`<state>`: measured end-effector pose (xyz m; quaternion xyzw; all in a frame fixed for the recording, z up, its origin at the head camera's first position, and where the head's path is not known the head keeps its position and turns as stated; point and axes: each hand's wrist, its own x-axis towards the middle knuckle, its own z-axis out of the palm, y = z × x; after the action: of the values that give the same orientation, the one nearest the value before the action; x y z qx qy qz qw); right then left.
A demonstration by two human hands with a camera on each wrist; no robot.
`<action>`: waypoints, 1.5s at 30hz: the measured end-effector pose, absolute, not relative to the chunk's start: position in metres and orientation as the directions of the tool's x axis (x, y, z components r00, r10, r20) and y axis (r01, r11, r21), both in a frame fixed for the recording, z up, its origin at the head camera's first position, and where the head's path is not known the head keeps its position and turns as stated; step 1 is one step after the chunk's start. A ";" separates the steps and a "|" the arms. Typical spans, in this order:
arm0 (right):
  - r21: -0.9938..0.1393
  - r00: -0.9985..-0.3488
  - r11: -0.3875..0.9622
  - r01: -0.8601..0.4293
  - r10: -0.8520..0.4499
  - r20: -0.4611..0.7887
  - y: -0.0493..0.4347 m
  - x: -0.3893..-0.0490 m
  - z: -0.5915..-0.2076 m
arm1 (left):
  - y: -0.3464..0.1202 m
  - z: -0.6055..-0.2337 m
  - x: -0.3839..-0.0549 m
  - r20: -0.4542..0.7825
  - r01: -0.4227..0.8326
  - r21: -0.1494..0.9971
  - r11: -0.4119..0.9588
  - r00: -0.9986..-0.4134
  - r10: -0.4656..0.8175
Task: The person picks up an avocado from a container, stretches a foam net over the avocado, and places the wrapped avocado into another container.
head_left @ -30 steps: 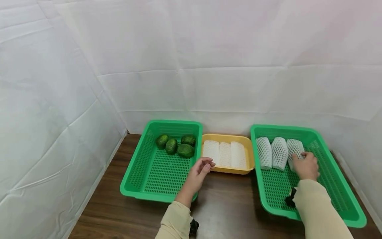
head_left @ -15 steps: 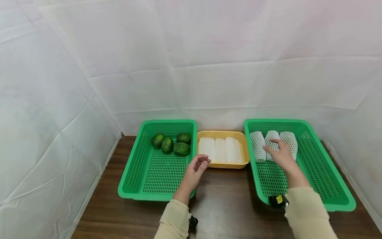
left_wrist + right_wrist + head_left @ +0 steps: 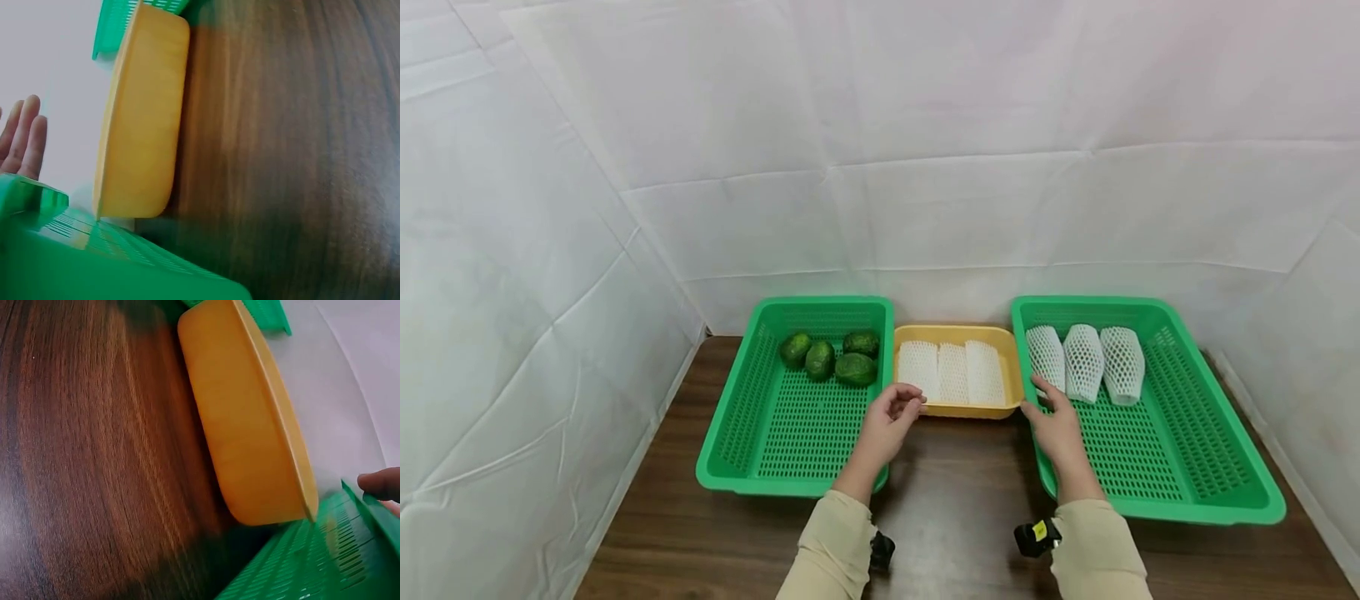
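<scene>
My left hand (image 3: 886, 421) hovers by the right rim of the left green basket, fingers loosely bent and holding nothing. In that basket (image 3: 808, 483) lie several dark green avocados (image 3: 855, 369). Over the left rim of the right green basket (image 3: 1187, 510) is my right hand (image 3: 1056, 425), thumb and fingers spread apart with nothing between them. Three rounded white foam net sleeves (image 3: 1083, 362) lie side by side in this basket. Between the hands stands a yellow tray (image 3: 970, 412) with three flat white foam nets (image 3: 953, 372). Both wrist views show the tray's outer wall (image 3: 147, 119).
The brown wooden table (image 3: 962, 492) carries both baskets and the tray in a row. White cloth (image 3: 925, 217) hangs behind and at both sides, close to the baskets.
My right hand has left the rightmost foam net sleeve and moved left across the basket to its left rim. My left hand has stayed almost in place. The head view has shifted slightly.
</scene>
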<state>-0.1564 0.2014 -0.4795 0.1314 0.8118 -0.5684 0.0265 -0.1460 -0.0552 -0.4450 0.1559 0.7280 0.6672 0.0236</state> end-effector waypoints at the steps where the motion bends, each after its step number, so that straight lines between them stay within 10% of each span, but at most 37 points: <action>1: -0.914 -0.963 0.319 0.249 0.179 -0.200 0.202 -0.157 -0.480 | -0.055 -0.444 -0.148 0.161 0.180 0.983 0.049 -0.952 0.261; 13: -0.919 -0.957 0.295 0.261 0.204 -0.206 0.200 -0.160 -0.481 | -0.104 -0.382 -0.207 0.045 0.045 0.999 -0.009 -0.996 0.070; 21: -0.914 -0.954 0.301 0.274 0.202 -0.219 0.203 -0.159 -0.480 | -0.142 -0.410 -0.253 -0.151 -0.125 0.875 0.467 -0.988 0.019; 28: -0.918 -0.956 0.301 0.260 0.217 -0.199 0.202 -0.158 -0.481 | -0.135 -0.446 -0.256 -0.232 0.018 0.554 0.832 -0.957 0.175; 45: -0.922 -0.955 0.286 0.260 0.215 -0.203 0.202 -0.157 -0.480 | -0.132 -0.469 -0.251 -0.360 0.157 0.322 0.934 -0.892 0.274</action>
<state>-0.1570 0.2022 -0.4800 0.1482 0.8016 -0.5789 0.0197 -0.2511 -0.1321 -0.4690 0.1122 0.9619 0.1435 0.2036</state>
